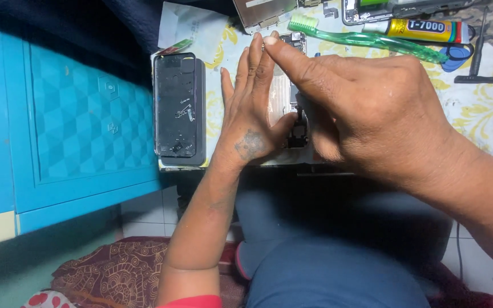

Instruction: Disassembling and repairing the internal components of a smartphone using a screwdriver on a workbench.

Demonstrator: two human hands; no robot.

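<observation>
My left hand (pixel 246 108) stands on edge against a small phone circuit board (pixel 283 94), its fingers straight and its thumb curled at the board's near end. My right hand (pixel 372 108) reaches over from the right, index finger stretched to the board's far end, the other fingers pinching the board's side near a small black camera part (pixel 298 134). Most of the board is hidden between the two hands. To the left lies an emptied dark phone frame (pixel 178 108).
A green toothbrush (pixel 366 39), a yellow glue tube (pixel 423 28), a blue pick (pixel 457 57), a dark screwdriver (pixel 475 51) and more phone parts (pixel 263 11) lie at the back of the patterned table (pixel 486 108). A blue cabinet (pixel 69 114) stands left.
</observation>
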